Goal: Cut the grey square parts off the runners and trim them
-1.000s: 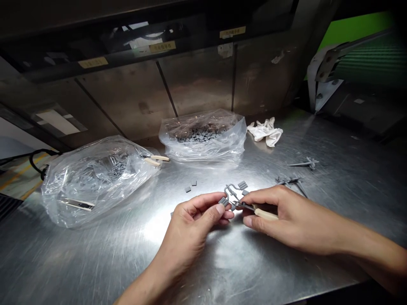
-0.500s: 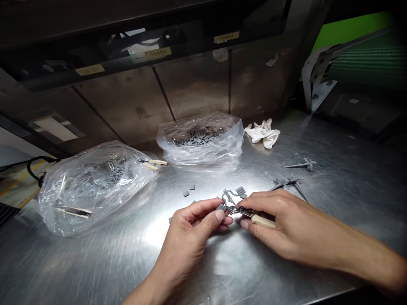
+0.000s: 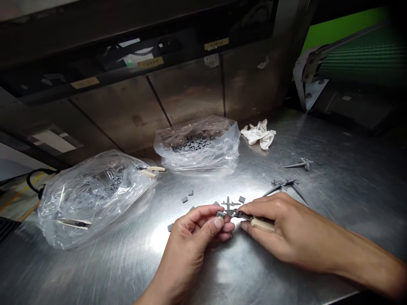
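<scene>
- On the left of the metal table (image 3: 104, 271) a clear, crumpled plastic bag (image 3: 63, 190) holds small grey pieces. A slim tool with pale edges and a dark metal middle (image 3: 74, 223) shows at its near side; I can't tell whether it lies on the film or under it.
- At that bag's right end rests a cream-handled hand tool (image 3: 152, 170), handles pointing right, perhaps left there to be within reach.
- Several loose grey ribbed blocks (image 3: 184, 199) lie just beyond the left hand, scattered as if dropped rather than set in order.
- The left hand (image 3: 193, 237) comes in from the near edge, back turned partly up. Its thumb and forefinger pinch a small grey ribbed block (image 3: 220, 214), the other fingers curled below, which seems to steady it for the tool.
- Far in the middle, a second clear plastic bag (image 3: 200, 161) stands gaping around a heap of grey blocks.
- A cross-shaped grey plastic frame (image 3: 228, 203) shows just past the left fingertips; whether it joins the block is unclear.
- Metal-jawed cutters with cream handles (image 3: 263, 225) point left, their tips by the block. How far they are closed can't be made out.
- The right hand (image 3: 292, 228) reaches in from the right, forearm slanting, thumb and forefinger pressed around the cutters; its other fingers are hidden.
- A crumpled white glove (image 3: 259, 134) lies far right of the second bag, and grey spiky plastic frames (image 3: 286, 184) lie beyond the right hand, apparently out of its way.
</scene>
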The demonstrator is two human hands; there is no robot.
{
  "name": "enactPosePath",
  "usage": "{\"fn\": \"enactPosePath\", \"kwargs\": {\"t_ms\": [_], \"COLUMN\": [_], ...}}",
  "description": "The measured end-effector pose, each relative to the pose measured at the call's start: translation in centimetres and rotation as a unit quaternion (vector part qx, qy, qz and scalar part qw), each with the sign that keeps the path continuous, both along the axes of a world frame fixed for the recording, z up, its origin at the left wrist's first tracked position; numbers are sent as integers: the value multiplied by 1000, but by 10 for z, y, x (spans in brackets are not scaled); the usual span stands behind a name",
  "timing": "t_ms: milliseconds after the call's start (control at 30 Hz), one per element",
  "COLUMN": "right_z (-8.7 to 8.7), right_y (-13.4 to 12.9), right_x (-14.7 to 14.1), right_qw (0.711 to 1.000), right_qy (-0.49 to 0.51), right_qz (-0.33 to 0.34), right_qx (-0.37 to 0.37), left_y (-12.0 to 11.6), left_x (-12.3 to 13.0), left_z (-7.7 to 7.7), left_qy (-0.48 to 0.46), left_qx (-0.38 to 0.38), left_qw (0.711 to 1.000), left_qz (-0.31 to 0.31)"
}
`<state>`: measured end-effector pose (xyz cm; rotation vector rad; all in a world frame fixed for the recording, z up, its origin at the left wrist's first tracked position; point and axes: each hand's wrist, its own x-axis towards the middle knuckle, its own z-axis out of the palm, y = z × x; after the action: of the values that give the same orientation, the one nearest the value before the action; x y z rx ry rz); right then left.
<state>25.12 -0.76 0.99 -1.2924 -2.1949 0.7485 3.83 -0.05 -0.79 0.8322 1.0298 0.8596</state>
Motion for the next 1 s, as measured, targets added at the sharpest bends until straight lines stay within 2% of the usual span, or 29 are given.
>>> {"fn": "enactPosePath", "kwargs": {"t_ms": [133,233,300,400,467,533,600,667,733,767,833,900,933,1000], "right_z": [3,6,7,5,1,-4,-6,-5,-2,0,4,6,6,4], "right_y": [4,8,10,14,17,21,24,25,23,22,19,15,13,12], "right_x": [10,17,16,5,-5,-13,-17,-17,-16,-16,-17,-20,-22,-23], "right_qw": [999,995,992,994,996,996,996,994,992,989,975,935,904,857], "right_qy": [7,-8,-19,-25,-24,-20,-7,21,53,77,164,283,339,406], "right_qz": [-42,-101,-124,-106,-85,-84,-91,-102,-118,-126,-133,-120,-108,-79], "right_qx": [-4,-7,1,24,28,25,23,17,5,-7,-70,-179,-236,-308], "left_y": [0,0,2,5,8,9,10,8,5,3,0,-3,-4,-4], "left_x": [-1,-4,-8,-12,-13,-12,-12,-12,-10,-10,-7,-4,-3,-2], "left_z": [1,1,-2,-11,-17,-22,-24,-23,-19,-15,-7,3,6,11], "left_qy": [30,155,266,382,429,461,473,462,429,405,336,227,163,52], "left_qx": [27,112,235,442,503,510,506,506,492,472,391,262,194,91], "left_qw": [999,982,935,811,748,722,716,724,755,781,856,937,966,992], "left_qz": [-9,-9,-14,-40,-57,-76,-87,-79,-61,-49,-30,-34,-45,-68]}}
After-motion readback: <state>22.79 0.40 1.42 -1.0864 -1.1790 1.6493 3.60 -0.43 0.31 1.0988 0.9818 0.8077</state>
